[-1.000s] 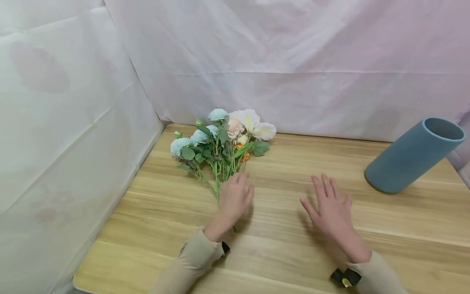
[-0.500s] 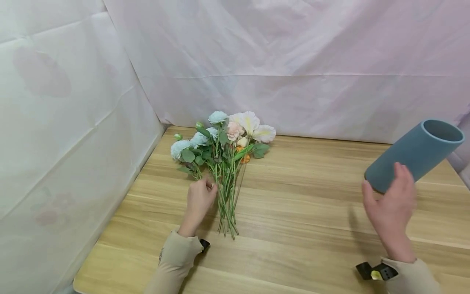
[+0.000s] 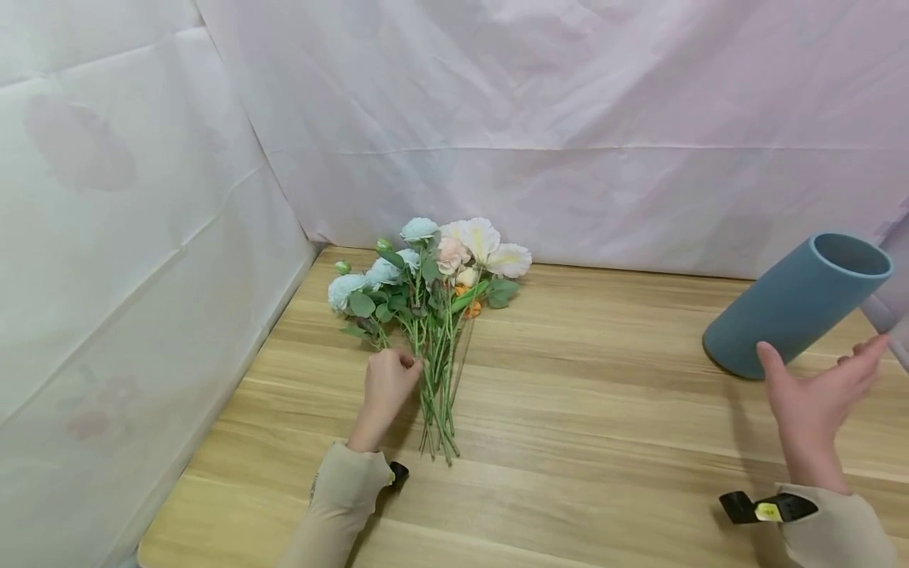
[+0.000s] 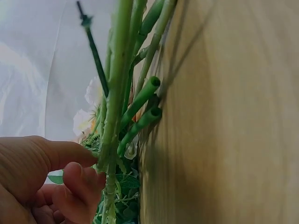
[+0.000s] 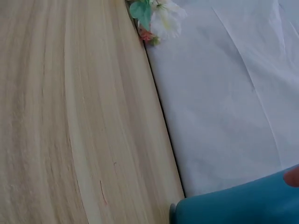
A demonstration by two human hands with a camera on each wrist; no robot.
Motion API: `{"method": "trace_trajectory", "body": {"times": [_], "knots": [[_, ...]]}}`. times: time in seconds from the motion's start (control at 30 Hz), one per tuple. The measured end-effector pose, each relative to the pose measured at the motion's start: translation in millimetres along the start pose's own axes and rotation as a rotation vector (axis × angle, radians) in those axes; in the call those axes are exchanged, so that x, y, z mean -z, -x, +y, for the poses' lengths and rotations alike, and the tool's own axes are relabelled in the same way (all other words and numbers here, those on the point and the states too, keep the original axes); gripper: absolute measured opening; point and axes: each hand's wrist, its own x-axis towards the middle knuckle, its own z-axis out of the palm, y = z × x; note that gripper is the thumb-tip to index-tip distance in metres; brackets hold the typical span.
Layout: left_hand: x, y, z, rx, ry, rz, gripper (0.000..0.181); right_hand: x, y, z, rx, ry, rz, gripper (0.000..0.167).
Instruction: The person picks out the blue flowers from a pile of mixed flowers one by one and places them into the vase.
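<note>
A bunch of flowers with pale blue, pink, white and orange heads lies on the wooden table [image 3: 568, 473], its green stems [image 3: 442, 386] pointing towards the person. At the left side of the stems, the left hand [image 3: 387, 383] has its fingers curled. In the left wrist view, that hand's thumb and finger pinch a green flower stem [image 4: 112, 126]. On the right stands a blue cylindrical vase [image 3: 788, 312], its round mouth upward. In front of it is the right hand [image 3: 817, 402], thumb and fingers spread, holding nothing. One fingertip [image 5: 292, 177] shows over the vase in the right wrist view.
A pale curtain [image 3: 568, 95] hangs behind the table, and another sheet [image 3: 128, 237] hangs along its left side. The flower heads [image 3: 419, 272] lie near the back edge. Both wrists wear black straps.
The left hand has shifted left from above the stems to their left side. My right hand has moved right, up to the front of the vase, and turned. Flowers and vase stay put.
</note>
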Motion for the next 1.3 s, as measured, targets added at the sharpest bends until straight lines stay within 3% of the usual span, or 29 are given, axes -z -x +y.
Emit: {"method": "trace_trajectory", "body": {"times": [0.13, 0.23, 0.53, 0.7, 0.87, 1.03, 1.3], "knots": [[-0.5, -0.4, -2.5, 0.001, 0.029, -0.012, 0.021, -3, -6.1, 2, -0.192, -0.009, -0.095, 0.101], [-1.2, -0.1, -5.4, 0.013, 0.072, -0.03, 0.021, -8, -11.0, 4, -0.245, -0.008, -0.14, 0.1], [0.0, 3.0, -10.0, 0.042, 0.163, -0.046, 0.016, -18, -25.2, 12, -0.221, -0.077, -0.172, 0.094], [1.4, 4.9, -8.6, 0.058, 0.207, -0.038, 0.014, -21, -31.5, 17, -0.266, -0.086, -0.192, 0.101], [2.1, 5.6, -7.3, 0.097, 0.276, -0.032, 0.012, -24, -37.9, 20, -0.309, -0.057, -0.157, 0.103], [5.5, 4.6, -4.2, 0.113, 0.357, 0.027, 0.01, -25, -40.7, 22, -0.3, -0.018, -0.121, 0.101], [10.6, 4.2, 0.4, 0.057, 0.424, 0.105, 0.009, -25, -38.7, 24, -0.28, 0.025, -0.117, 0.099]]}}
